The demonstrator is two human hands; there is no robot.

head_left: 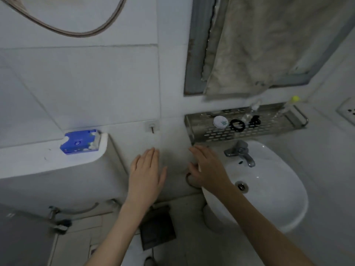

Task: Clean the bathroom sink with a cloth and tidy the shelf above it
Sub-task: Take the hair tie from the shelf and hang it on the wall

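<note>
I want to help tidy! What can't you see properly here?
Head view:
- Clear bottle on the shelf: blurred, label unreadable.
- Dark ring beside the sink: partly hidden under the right hand.
- Towel: cut off by the top edge.

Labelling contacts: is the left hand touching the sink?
Apart. Head view shows bare wall between the left hand and the sink rim.

Sink [269,189]: white. Shelf [221,135], 12 o'clock of sink: silver, slotted perforation pattern. Hair ties [237,125]: black. Round lid [221,122]: white, green motif. Packet [80,142], 9 o'clock: blue.
</note>
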